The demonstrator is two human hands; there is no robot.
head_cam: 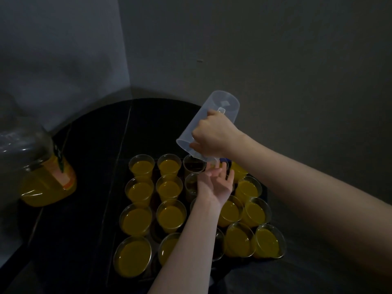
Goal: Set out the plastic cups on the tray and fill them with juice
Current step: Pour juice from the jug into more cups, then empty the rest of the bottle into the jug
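The right hand (214, 134) grips the handle of a clear plastic measuring jug (206, 122), tipped steeply spout-down over the far middle of the tray; the jug looks all but drained, and no stream shows in this dim view. Just below it, the left hand (216, 183) is held with fingers loosely spread, palm up, beneath the spout and above the cups; it holds nothing. Around it, the clear plastic cups (140, 192) stand in close rows on the dark tray (156, 234), most filled with orange juice. Two cups in the far middle column (193, 164) appear dark and unfilled, though the light is poor. To the far left stands a large clear juice bottle (45, 181), about a third full. Judgement: setting-out complete, filling nearly done; the jug needs replenishing.
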